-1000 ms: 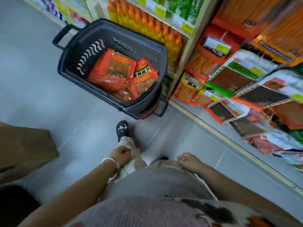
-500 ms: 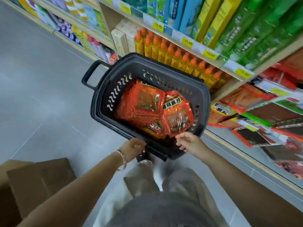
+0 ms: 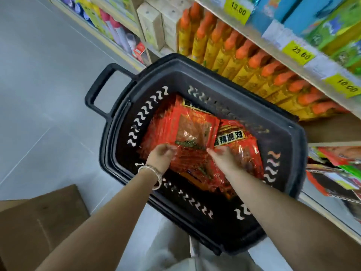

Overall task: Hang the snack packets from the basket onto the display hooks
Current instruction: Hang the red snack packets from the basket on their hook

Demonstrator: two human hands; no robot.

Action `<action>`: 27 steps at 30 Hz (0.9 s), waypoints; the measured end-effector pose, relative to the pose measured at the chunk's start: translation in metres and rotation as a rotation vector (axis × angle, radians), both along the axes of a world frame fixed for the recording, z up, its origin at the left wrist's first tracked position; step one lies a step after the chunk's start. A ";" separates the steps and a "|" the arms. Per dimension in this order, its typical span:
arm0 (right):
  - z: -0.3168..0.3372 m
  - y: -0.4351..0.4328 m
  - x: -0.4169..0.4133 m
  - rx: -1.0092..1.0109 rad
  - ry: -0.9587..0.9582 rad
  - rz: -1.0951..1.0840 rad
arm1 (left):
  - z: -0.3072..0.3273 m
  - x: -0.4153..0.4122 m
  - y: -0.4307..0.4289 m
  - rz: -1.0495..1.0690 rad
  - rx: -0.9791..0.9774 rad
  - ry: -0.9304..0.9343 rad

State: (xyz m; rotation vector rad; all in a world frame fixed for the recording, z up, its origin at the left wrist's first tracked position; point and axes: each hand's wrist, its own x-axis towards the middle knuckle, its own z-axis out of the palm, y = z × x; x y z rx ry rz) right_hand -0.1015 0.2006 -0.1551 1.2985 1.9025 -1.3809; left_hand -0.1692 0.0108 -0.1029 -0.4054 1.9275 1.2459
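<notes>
Head view, supermarket aisle: a black plastic basket (image 3: 283,133) is sitting on the grey tiled floor (image 3: 39,94), pressed close to a shelving unit where a row of yellow bottles (image 3: 244,67) with orange caps is lining the lower shelf beneath yellow price tags (image 3: 298,52). Green and blue boxes (image 3: 322,22) are filling the shelf above. A brown cardboard box (image 3: 39,222) is lying on the floor at the lower left, and packets already on display (image 3: 336,173) are hanging at the right edge, beside the basket's rim.

Inside the basket, a heap of red snack packets (image 3: 195,132) is glinting under the store lights (each has a clear window showing dark contents, and one carries a black and yellow label). Both arms are reaching over the near rim. The left hand (image 3: 162,158), a beaded bracelet (image 3: 151,171) on its wrist, is curling its fingers onto the lower edge of the top packet. The right hand (image 3: 224,158) is resting on the packets just beside it, fingers bent downward; whether either hand is gripping firmly cannot be told.
</notes>
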 end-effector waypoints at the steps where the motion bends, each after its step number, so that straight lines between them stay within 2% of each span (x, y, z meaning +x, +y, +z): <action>1: -0.012 0.002 -0.012 0.007 -0.015 -0.050 | -0.007 -0.002 0.001 0.015 -0.002 -0.007; 4: -0.039 0.004 -0.039 0.020 -0.107 -0.181 | -0.023 -0.005 -0.004 0.061 0.010 -0.034; 7: -0.055 0.000 -0.049 0.060 -0.144 -0.224 | -0.031 -0.006 -0.011 0.127 0.009 -0.052; 12: -0.061 -0.006 -0.025 0.000 -0.094 -0.235 | -0.032 -0.004 -0.009 0.126 0.010 -0.063; 16: -0.045 0.003 0.016 -0.033 -0.050 -0.230 | -0.026 -0.003 -0.005 0.089 -0.022 -0.077; 20: -0.010 0.008 0.049 -0.196 -0.017 -0.334 | -0.016 0.000 -0.008 0.072 -0.056 -0.071; 23: 0.021 0.007 0.057 -0.267 0.047 -0.387 | -0.011 0.001 -0.010 0.023 -0.099 -0.098; 27: 0.048 0.002 0.046 -0.446 0.135 -0.392 | -0.001 -0.003 -0.009 -0.018 -0.054 -0.193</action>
